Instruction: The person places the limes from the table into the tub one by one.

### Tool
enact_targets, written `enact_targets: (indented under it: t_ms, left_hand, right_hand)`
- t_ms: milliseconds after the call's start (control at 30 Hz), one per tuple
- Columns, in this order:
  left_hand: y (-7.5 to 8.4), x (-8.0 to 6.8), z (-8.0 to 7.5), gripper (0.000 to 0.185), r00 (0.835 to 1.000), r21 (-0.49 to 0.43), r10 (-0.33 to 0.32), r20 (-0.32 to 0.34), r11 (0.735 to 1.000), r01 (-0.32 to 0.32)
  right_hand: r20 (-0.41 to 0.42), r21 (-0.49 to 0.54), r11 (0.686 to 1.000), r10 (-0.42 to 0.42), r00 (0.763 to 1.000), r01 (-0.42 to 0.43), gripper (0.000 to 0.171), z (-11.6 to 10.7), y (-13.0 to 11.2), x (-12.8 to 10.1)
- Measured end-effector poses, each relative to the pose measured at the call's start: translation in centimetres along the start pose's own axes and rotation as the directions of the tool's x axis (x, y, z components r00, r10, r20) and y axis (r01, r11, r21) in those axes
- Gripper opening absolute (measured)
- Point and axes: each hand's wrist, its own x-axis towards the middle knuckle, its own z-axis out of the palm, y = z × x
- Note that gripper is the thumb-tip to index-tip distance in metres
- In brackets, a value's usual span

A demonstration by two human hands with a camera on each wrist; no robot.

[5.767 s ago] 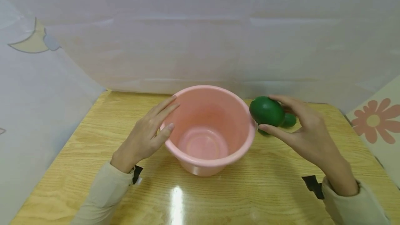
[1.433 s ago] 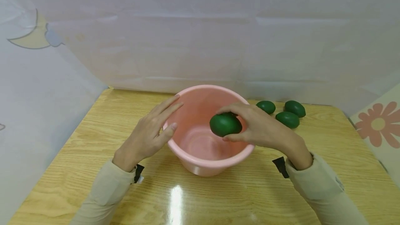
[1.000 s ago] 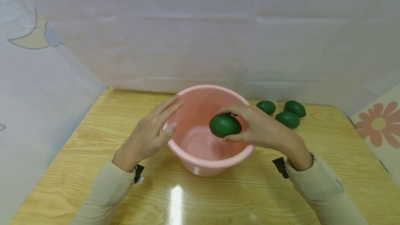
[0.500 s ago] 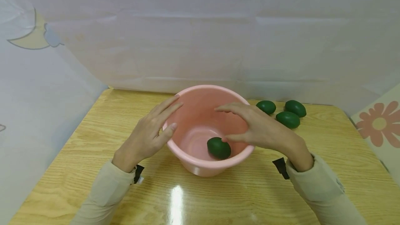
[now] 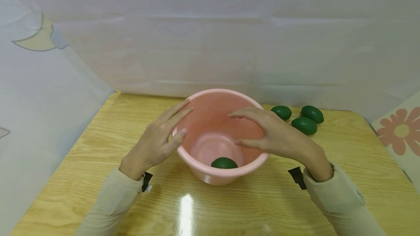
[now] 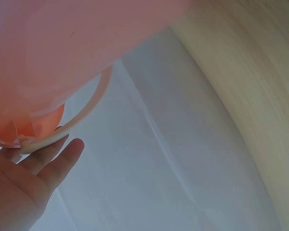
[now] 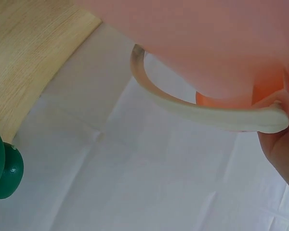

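A pink plastic bucket (image 5: 206,115) stands upright in the middle of the table. Inside it, at the near side of its floor, lies a dark green oval fruit (image 5: 224,162), partly hidden by the front rim. My left hand (image 5: 152,143) rests at the left rim, fingers extended. Over the right rim reaches my right hand (image 5: 279,134), its thumb and fingers spread apart with nothing between them. The wrist views show the bucket's pale handle (image 7: 197,113) hanging outside, close to both hands.
Three more green oval fruits (image 5: 304,125) lie together at the table's back right, behind my right hand. The wooden table (image 5: 223,207) ends at a white sheet wall (image 5: 210,54) behind, with more printed sheeting at both sides.
My right hand brought the green fruit from the right over the bucket and let it go. The fruit dropped in and rolled toward the near side. My left hand stays at the rim.
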Motion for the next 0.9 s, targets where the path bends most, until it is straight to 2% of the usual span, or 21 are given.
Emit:
enact_targets:
  t_ms: [233, 567, 733, 900]
  left_hand:
    - [0.0, 0.0, 0.0, 0.054, 1.0, 0.0, 0.003, 0.0, 1.0, -0.003]
    - [-0.1, 0.1, 0.0, 0.055, 1.0, 0.003, 0.01, -0.007, 1.0, -0.01]
    - [-0.1, 0.1, 0.0, 0.055, 1.0, 0.004, 0.015, -0.008, 1.0, -0.015]
    - [-0.1, 0.1, 0.1, 0.055, 1.0, 0.006, 0.016, -0.007, 1.0, -0.015]
  right_hand:
    - [-0.111, -0.088, 0.991, -0.111, 0.988, 0.102, 0.047, -0.2, 0.6, -0.5]
    - [-0.204, -0.132, 0.971, -0.226, 0.953, 0.202, 0.056, -1.1, 1.8, -1.5]
    - [-0.241, -0.154, 0.968, -0.231, 0.942, 0.198, 0.061, -1.6, 2.2, -2.2]
    - [-0.268, -0.181, 0.975, -0.179, 0.947, 0.133, 0.061, -2.1, 2.6, -3.0]
